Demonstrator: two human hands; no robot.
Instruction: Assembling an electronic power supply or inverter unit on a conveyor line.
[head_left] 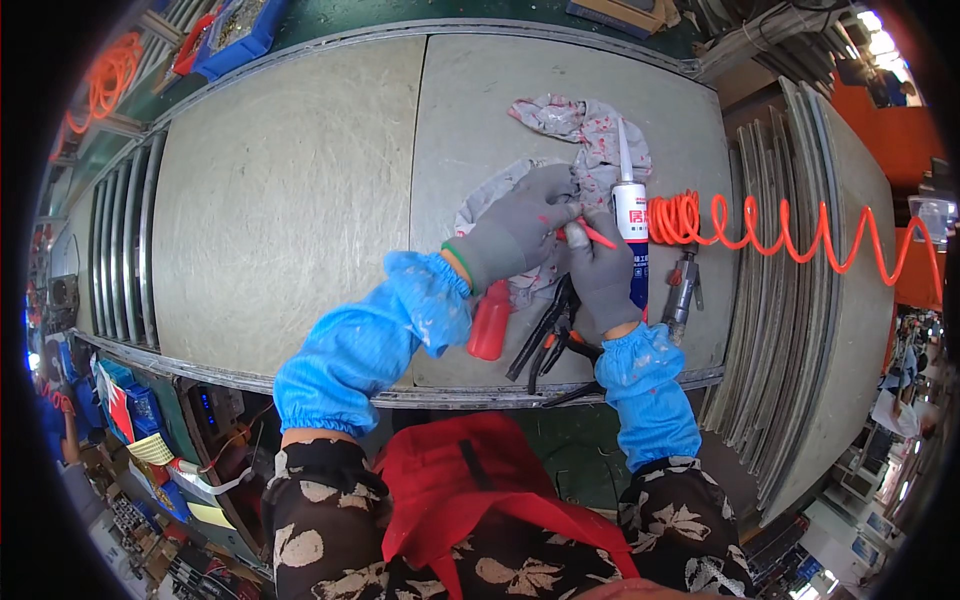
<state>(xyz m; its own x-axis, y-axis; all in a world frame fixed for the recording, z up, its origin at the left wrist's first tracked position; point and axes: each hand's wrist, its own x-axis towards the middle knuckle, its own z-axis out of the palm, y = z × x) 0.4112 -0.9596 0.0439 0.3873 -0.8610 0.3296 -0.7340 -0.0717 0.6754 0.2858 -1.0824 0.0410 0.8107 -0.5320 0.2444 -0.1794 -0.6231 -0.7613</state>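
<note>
My left hand (515, 225), in a grey glove, is closed with its fingertips around a slim red pointed piece (598, 235). My right hand (606, 275), also gloved in grey, meets it there with bent fingers on the same piece. Its exact kind is too small to make out. Under and behind both hands lies a crumpled grey rag (600, 135) with red stains. A white and blue sealant cartridge (632, 210) with a long nozzle lies right beside my right hand. Below the left wrist is a red plastic bottle (490, 322), and black-handled tools (545, 335) lie between my forearms.
An orange coiled hose (782, 222) stretches right from the cartridge, above a metal air tool (683, 290). Grey panels (790, 290) stand stacked at the right of the grey tabletop (290, 200). A metal rack (128, 240) is at the left, a blue bin (238, 40) at the far left.
</note>
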